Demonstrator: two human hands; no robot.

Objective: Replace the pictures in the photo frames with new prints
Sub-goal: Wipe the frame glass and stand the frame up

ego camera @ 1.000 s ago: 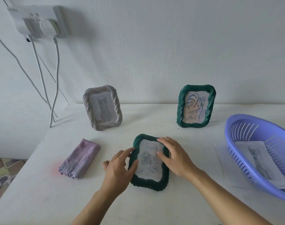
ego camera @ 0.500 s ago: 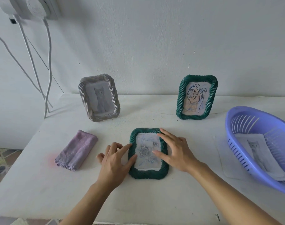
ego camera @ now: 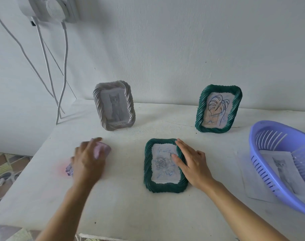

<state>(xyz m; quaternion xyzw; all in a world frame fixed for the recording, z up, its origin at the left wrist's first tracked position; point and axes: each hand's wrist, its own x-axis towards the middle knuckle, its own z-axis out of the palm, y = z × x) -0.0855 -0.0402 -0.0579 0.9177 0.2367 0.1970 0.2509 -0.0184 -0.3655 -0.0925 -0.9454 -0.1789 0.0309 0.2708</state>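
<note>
A green rope-edged frame [ego camera: 148, 164] lies flat on the white table, showing a rose print [ego camera: 163, 163]. My right hand [ego camera: 191, 162] rests flat on its right edge, thumb on the print, fingers apart. My left hand [ego camera: 87, 160] is over the folded purple cloth [ego camera: 103, 150] to the left, blurred, fingers curling onto it. A grey frame with a cat picture [ego camera: 114, 106] stands at the back left. At the back right stands a green frame with a leaf drawing [ego camera: 217, 108].
A purple plastic basket [ego camera: 263, 164] at the right holds a cat print [ego camera: 285, 173] and sits on a paper sheet. White cables [ego camera: 61, 84] hang from a wall socket at the top left. The table's left edge drops to a tiled floor.
My left hand left the flat frame and moved left onto the purple cloth. My right hand stays on the frame's right side.
</note>
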